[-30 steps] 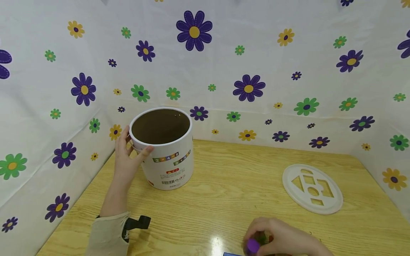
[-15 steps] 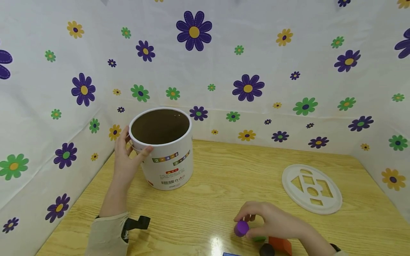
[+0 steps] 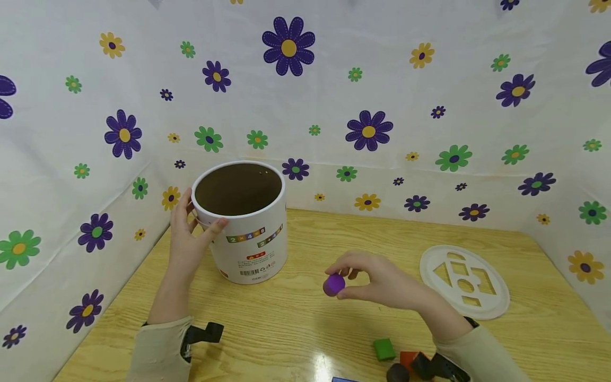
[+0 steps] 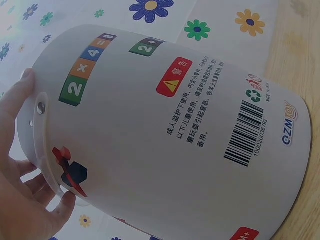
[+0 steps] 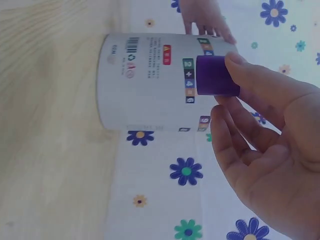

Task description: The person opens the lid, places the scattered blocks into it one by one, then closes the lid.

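Observation:
A white bucket (image 3: 260,233) with printed sums and a warning label stands upright on the table, its top open and its inside dark. My left hand (image 3: 187,239) grips its left side just under the rim, thumb in front and fingers round the back, by the thin white handle (image 4: 42,135). Between thumb and fingertips, my right hand (image 3: 382,281) pinches a purple cylinder block (image 3: 334,285), raised over the table to the right of the bucket. In the right wrist view, the purple block's smooth side overlaps the bucket behind it.
Near the front edge lie a green block (image 3: 384,349), a red block (image 3: 408,359), a dark round block (image 3: 398,373) and part of a blue thing (image 3: 345,379). A white round lid with shape cutouts (image 3: 431,292) lies at right. Flower-printed cloth (image 3: 324,95) walls the table.
My right hand has lifted the purple block from the front of the table up and leftward towards the bucket, uncovering the green and red blocks. The left hand stays on the bucket.

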### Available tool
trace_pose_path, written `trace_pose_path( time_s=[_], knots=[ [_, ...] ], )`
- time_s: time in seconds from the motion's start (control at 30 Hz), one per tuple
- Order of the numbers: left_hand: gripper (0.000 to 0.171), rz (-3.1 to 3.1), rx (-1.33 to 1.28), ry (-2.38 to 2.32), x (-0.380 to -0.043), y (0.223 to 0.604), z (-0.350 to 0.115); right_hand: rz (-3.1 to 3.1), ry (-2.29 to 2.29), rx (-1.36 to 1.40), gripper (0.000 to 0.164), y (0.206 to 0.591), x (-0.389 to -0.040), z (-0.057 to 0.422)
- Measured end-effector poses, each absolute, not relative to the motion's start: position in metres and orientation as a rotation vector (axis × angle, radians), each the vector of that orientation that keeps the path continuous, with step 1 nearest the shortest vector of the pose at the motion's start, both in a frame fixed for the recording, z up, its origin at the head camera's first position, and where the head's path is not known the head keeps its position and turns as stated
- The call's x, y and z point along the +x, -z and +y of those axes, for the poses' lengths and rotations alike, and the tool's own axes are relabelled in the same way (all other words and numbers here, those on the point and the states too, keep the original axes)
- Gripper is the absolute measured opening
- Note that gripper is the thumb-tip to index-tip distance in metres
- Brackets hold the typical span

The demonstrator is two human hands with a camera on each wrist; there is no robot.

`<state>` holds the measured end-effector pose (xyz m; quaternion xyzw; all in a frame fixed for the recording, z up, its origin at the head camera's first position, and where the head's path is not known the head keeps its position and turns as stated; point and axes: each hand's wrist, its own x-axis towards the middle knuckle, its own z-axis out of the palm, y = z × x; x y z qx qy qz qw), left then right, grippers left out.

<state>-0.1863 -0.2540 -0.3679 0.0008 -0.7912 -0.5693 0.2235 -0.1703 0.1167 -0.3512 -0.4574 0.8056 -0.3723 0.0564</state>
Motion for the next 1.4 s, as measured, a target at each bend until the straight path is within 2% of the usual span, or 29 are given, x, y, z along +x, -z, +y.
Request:
trace_pose_path(
  time_s=[0.53,0.8,0.93,1.13,1.4],
  knots=[
    [0.09,-2.195,0.008,1.562,-0.188,0.369,-0.255,2.468,1.442,-1.401,0.034,0.307,-0.211,0.053],
    [0.092,-2.199,0.005,1.576,-0.192,0.368,-0.256,2.574,1.58,-1.29,0.038,0.286,-0.227,0.023],
    [0.091,-2.194,0.008,1.571,-0.191,0.367,-0.257,2.587,1.665,-1.228,0.035,0.278,-0.235,0.005],
    [0.09,-2.193,0.002,1.561,-0.191,0.367,-0.257,2.597,1.632,-1.171,0.025,0.274,-0.244,-0.022],
    [0.091,-2.178,-0.024,1.582,-0.191,0.367,-0.256,2.664,1.484,-1.13,0.024,0.279,-0.25,-0.035]
  ],
)
